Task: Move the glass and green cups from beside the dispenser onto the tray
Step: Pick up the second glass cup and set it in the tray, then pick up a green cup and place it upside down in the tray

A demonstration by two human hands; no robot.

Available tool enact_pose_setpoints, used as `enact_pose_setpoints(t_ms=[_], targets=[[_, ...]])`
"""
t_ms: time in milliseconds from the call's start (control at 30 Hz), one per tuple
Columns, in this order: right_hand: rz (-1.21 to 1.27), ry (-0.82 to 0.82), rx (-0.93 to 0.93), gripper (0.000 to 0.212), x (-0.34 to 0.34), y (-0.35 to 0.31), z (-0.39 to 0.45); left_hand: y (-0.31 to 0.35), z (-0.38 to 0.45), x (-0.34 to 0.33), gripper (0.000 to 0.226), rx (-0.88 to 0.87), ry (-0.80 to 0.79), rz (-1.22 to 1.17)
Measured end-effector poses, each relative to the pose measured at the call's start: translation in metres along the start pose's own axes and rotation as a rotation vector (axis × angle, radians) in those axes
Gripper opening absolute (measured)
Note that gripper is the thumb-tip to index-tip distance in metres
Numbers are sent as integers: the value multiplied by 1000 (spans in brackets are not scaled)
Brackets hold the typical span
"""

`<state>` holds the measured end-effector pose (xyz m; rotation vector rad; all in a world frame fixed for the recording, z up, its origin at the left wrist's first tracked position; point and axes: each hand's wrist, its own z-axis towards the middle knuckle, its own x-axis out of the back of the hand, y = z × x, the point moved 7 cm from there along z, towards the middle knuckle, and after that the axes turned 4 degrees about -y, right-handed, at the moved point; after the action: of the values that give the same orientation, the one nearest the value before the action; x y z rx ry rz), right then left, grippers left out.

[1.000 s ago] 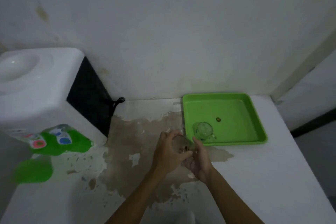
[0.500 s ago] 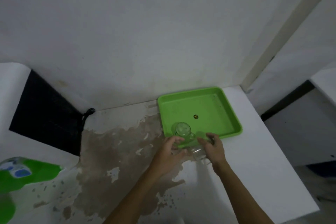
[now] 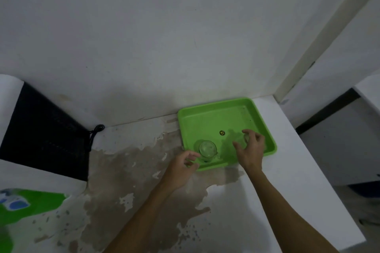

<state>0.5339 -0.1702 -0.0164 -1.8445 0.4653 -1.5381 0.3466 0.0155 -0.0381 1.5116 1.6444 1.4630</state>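
The green tray (image 3: 205,117) lies on the white counter against the wall. A clear glass cup (image 3: 207,148) stands upright in its front left corner. My right hand (image 3: 251,153) is over the tray's front right part, fingers curled around a second clear glass cup (image 3: 241,139) that is low over or on the tray floor; its outline is faint. My left hand (image 3: 182,167) hovers at the tray's front left edge, just left of the first glass, fingers apart and holding nothing. A blurred green shape (image 3: 4,239) shows at the far left edge.
The water dispenser (image 3: 41,129), white with a black side and a green front panel (image 3: 35,203), stands at the left. A black cord (image 3: 95,132) hangs behind it. The counter (image 3: 298,191) has worn brown patches and drops off on the right.
My right hand carried the second glass from the counter in front of the tray onto the tray. My left hand let go of it and stayed by the tray's front left edge. The view swung right.
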Motion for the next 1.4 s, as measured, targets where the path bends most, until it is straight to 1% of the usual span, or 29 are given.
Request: enact_pose_setpoints(t_ms=[100, 300, 467, 533, 633, 700, 800, 867, 1000, 1100, 1133, 1267, 1333, 1400], targets=[[-73, -26, 56, 51, -6, -5, 7, -6, 1, 3, 34, 15, 9, -5], [-173, -130, 94, 43, -19, -3, 8, -19, -3, 7, 20, 53, 26, 13], [-271, -151, 138, 44, -17, -7, 10, -22, -8, 8, 21, 67, 16, -6], [-275, -140, 138, 44, -14, -12, 8, -21, -9, 8, 20, 63, 18, -23], [-188, -41, 181, 32, -5, -23, -1, -24, -14, 9, 21, 54, 32, -48], [-59, 24, 208, 22, 0, -33, -8, -28, -19, 14, 29, 52, 64, -52], [115, -6, 229, 12, -4, -52, -23, -38, -33, 23, 39, 65, 117, -69], [195, -81, 237, 8, -15, -65, -32, -44, -43, 29, 40, 79, 147, -69], [258, -292, 298, 13, -53, -97, -65, -64, -77, 55, 35, 125, 274, -112], [220, -478, 359, 15, -90, -120, -99, -84, -111, 80, 21, 165, 351, -147], [207, -542, 374, 15, -103, -127, -111, -92, -122, 89, 20, 176, 379, -162], [192, -749, 438, 17, -152, -166, -162, -121, -173, 127, 20, 217, 553, -211], [183, -865, 453, 17, -174, -183, -186, -132, -200, 146, 20, 252, 654, -200], [150, -943, 478, 15, -192, -196, -201, -139, -220, 165, 21, 274, 732, -159]])
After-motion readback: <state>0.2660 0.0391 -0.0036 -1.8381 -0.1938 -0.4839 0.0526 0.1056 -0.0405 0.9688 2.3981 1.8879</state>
